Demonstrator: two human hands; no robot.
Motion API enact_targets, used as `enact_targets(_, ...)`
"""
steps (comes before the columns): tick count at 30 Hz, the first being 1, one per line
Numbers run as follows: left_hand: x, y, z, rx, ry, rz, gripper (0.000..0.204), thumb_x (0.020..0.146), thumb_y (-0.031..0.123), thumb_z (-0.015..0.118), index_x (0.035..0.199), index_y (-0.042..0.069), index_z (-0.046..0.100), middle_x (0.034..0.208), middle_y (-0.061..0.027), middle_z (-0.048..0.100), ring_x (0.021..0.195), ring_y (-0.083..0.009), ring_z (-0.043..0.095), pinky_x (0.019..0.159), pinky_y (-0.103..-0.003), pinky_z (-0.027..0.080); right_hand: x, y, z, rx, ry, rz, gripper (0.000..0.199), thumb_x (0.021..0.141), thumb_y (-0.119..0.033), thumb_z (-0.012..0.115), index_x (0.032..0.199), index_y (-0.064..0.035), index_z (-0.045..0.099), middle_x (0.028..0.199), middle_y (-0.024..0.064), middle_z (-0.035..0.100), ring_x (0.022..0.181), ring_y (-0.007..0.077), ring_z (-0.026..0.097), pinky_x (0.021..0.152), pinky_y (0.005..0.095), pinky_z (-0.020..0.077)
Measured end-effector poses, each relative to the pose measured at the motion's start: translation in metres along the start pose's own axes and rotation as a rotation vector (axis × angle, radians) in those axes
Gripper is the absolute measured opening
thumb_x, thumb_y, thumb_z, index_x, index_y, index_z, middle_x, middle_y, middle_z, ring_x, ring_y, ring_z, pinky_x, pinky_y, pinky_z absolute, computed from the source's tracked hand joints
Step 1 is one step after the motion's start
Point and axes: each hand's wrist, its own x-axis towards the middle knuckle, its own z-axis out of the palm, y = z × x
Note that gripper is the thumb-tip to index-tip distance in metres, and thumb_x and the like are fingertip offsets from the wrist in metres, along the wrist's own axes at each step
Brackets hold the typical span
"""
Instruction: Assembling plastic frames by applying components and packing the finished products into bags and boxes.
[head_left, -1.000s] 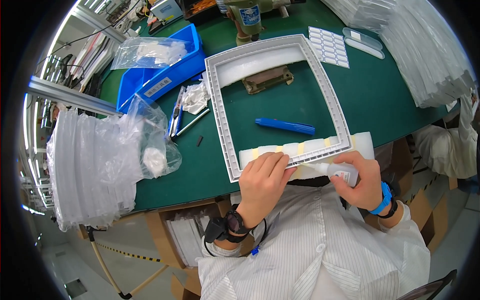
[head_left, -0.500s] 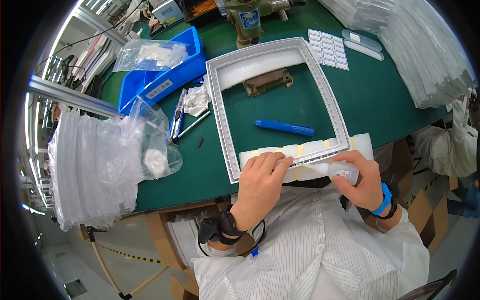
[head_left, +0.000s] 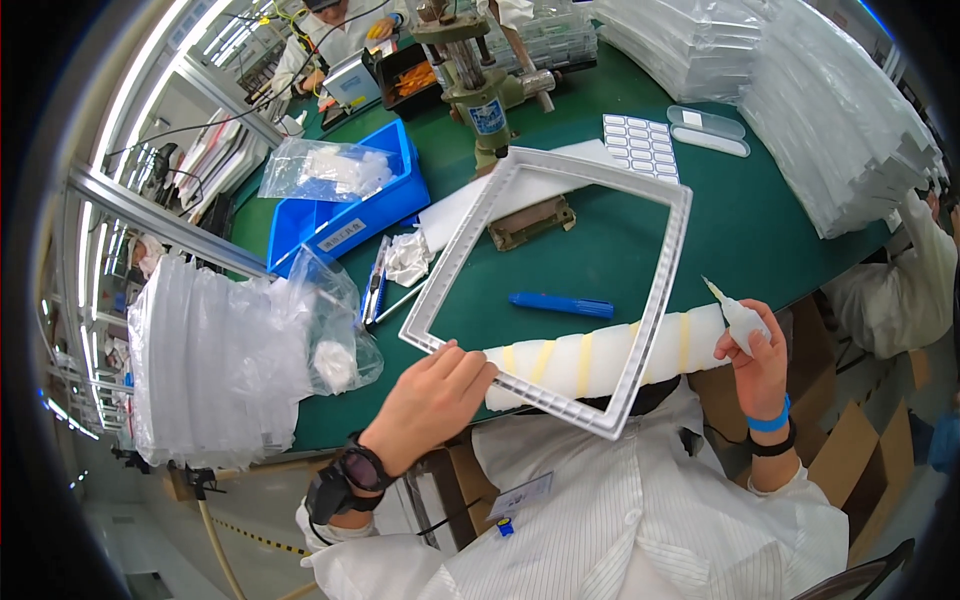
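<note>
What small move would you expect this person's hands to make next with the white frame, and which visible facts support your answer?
Probably bring the white nozzled bottle in the right hand down to the white frame. The left hand grips the frame's near corner, tilted over the white foam roll, steadying it, while the bottle's tip points up and stands clear of the frame's right rail.

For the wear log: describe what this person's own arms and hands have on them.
Both hands are bare, with no gloves. The left hand has a chunky black watch at the wrist, and the white coat sleeve sits behind it. The right hand has a bright blue band and a thin black band just below it.
</note>
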Motion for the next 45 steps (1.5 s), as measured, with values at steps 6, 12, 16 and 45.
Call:
enact_targets(6,-0.004,-0.063,0.002,0.050,-0.029,0.154,0.011,0.079,0.006,0.064,0.089,0.003,0.061,0.090,-0.0064,0.054,0.086,-0.0215,0.061,0.079,-0.032,0.056,0.001,0.006,0.005,0.034,-0.005,0.004,0.043,0.094,-0.028,0.061,0.125,-0.0002,0.052,0.091,0.0089,0.066,0.080,0.0173,0.064,0.077,0.0307,0.0513)
enact_targets(12,-0.019,-0.104,0.031,-0.086,0.034,0.008,0.025,0.080,-0.002,0.061,0.105,0.003,0.064,0.119,-0.0130,0.061,0.112,-0.0305,0.063,0.091,-0.037,0.055,0.005,0.016,0.010,0.052,-0.046,0.083,0.039,0.094,-0.022,0.059,0.125,0.0000,0.053,0.092,0.0099,0.066,0.080,0.0172,0.065,0.076,0.0310,0.0530)
enact_targets(16,0.001,-0.066,0.035,-0.114,0.293,-0.188,0.033,0.075,-0.009,0.057,0.104,0.004,0.066,0.113,-0.0128,0.064,0.104,-0.0327,0.064,0.090,-0.043,0.052,0.006,0.017,0.016,-0.019,-0.085,0.120,0.037,0.094,-0.020,0.059,0.125,-0.0005,0.053,0.089,0.0100,0.066,0.078,0.0166,0.065,0.074,0.0305,0.0533)
enact_targets(45,0.032,0.075,0.076,-0.412,0.430,-0.479,0.023,0.081,0.008,0.075,0.103,0.005,0.070,0.099,-0.0077,0.073,0.086,-0.0253,0.069,0.088,-0.040,0.054,0.015,0.013,0.059,-0.783,-0.338,-0.139,0.028,0.080,-0.011,0.071,0.106,-0.0028,0.064,0.087,0.0124,0.071,0.072,0.0174,0.069,0.063,0.0270,0.0535)
